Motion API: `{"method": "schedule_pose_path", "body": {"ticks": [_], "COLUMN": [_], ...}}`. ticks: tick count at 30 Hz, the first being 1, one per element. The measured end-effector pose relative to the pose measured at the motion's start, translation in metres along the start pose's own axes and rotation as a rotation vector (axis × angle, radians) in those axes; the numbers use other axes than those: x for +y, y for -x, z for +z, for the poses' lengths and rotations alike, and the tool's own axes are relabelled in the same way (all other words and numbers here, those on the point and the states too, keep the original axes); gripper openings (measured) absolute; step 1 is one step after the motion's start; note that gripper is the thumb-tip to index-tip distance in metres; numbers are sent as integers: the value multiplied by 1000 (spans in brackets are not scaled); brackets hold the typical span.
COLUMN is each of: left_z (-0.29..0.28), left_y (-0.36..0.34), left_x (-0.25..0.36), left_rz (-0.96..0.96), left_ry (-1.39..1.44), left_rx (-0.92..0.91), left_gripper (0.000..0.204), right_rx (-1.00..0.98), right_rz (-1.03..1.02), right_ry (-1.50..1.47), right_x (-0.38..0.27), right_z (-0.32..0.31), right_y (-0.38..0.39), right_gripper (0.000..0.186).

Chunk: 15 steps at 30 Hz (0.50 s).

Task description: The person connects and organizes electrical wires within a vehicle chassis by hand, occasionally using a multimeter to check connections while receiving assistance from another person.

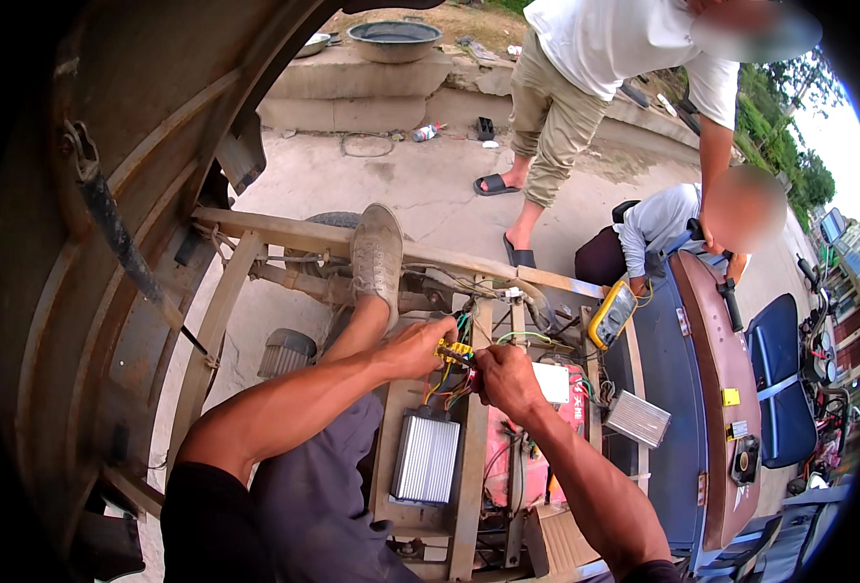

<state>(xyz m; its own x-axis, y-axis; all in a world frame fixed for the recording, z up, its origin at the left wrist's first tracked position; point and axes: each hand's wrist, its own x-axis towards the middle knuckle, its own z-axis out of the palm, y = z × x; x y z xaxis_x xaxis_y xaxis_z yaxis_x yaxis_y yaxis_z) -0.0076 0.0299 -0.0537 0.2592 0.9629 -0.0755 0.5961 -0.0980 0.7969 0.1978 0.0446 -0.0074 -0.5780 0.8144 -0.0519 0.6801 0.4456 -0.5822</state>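
My left hand (418, 350) pinches a small yellow connector (457, 350) with coloured wires running from it. Close against it, my right hand (510, 381) is closed, and a thin dark piece shows between its fingers and the connector; its kind is hard to make out. Yellow, orange and green wires (438, 391) hang below the hands. Under them a silver finned metal box (426, 459) lies inside the vehicle's metal frame (469, 457). Right of it are a red case (508, 452) and a white box (551, 383).
A yellow multimeter (612, 315) rests by the frame's right side. Beyond it, one person (658, 233) crouches and another (585, 58) stands leaning over. A second finned box (638, 419) sits near the blue-and-brown seat panel (712, 389). A raised metal body (148, 194) stands left.
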Motion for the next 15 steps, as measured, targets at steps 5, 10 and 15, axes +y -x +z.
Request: {"method": "schedule_pose_path", "body": {"ticks": [5,10,15], "left_z": [3,4,2], "left_y": [-5,-4,-4], "left_x": [-8,-8,-11], "left_rz": [-41,-24,-28], "left_ry": [5,15,-1], "left_rx": [-3,8,-3], "left_gripper": [40,42,41], "right_rx": [17,-23,-46], "right_rz": [-66,-458,-318], "right_ry": [107,776,571], "right_x": [-6,-6,-4], "right_z": [0,8,19], "right_y": [6,6,3], "right_gripper": [23,17,11]}}
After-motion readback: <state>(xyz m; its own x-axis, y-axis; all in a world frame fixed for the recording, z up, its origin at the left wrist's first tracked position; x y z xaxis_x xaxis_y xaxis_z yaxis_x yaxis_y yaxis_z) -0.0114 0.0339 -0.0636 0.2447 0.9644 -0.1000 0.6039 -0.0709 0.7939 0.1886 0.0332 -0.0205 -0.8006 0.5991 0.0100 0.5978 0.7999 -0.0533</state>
